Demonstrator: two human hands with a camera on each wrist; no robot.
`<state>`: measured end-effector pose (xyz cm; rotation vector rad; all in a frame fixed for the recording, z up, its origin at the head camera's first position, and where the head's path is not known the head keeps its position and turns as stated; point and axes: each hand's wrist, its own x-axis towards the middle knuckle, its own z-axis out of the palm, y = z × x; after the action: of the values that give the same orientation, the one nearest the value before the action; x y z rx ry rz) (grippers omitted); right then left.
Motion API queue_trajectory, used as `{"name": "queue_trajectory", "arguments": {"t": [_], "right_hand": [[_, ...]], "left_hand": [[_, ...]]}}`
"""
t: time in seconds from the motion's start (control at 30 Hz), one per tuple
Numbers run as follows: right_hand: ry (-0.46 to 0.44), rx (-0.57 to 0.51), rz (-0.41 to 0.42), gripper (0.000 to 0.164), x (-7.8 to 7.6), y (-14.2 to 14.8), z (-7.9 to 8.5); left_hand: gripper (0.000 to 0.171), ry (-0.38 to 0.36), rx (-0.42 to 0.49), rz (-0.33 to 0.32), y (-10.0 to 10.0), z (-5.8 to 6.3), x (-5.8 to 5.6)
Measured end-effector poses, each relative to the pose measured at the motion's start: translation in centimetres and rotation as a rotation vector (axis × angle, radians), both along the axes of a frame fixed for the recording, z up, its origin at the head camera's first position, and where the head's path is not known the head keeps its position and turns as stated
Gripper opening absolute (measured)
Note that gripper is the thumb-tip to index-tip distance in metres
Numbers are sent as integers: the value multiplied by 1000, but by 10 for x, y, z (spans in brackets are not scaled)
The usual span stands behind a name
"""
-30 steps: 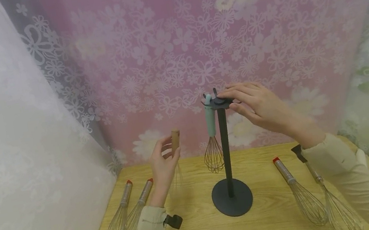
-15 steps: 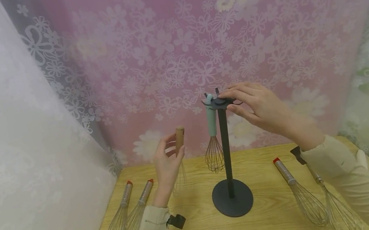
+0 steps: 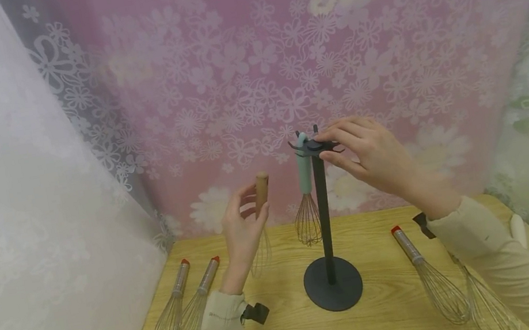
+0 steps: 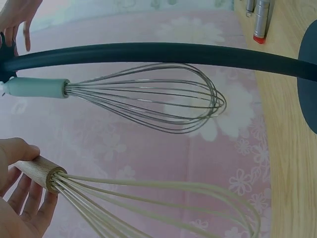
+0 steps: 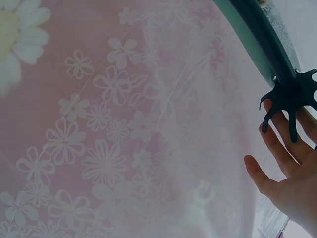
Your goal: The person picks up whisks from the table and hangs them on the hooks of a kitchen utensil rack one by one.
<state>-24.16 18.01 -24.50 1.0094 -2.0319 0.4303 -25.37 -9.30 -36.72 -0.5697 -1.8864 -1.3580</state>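
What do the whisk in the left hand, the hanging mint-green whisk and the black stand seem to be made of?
Held whisk: brown handle, apparently matte wood, from its grain; cream loops, smooth and thick, perhaps silicone-coated. Hanging whisk: smooth mint handle, likely plastic or silicone; glinting wires suggest metal. Stand: evenly dark, dull surface, perhaps painted metal, though plastic is possible.

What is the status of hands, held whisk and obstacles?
Left hand grips wooden-handled whisk. Right hand touches utensil stand. Mint-handled whisk hangs there, possibly in the way.
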Motion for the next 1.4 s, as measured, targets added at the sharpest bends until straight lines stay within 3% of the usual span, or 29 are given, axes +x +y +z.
{"name": "queue_trajectory", "arguments": {"t": [0.2, 0.4, 0.6, 1.2, 1.4], "right_hand": [[10, -8, -16, 54, 1, -2, -1], [13, -12, -22, 50, 1, -3, -3], [30, -13, -23, 61, 1, -3, -4], [59, -2, -16, 59, 0, -2, -6], [71, 3, -14, 58, 0, -2, -6]], "left_hand": [[46, 39, -6, -7, 4, 8, -3], [45, 48, 5, -52, 4, 14, -5], [45, 62, 6, -67, 6, 20, -6], [44, 105, -48, -54, 17, 41, -4], [46, 117, -30, -76, 20, 48, -3]]}}
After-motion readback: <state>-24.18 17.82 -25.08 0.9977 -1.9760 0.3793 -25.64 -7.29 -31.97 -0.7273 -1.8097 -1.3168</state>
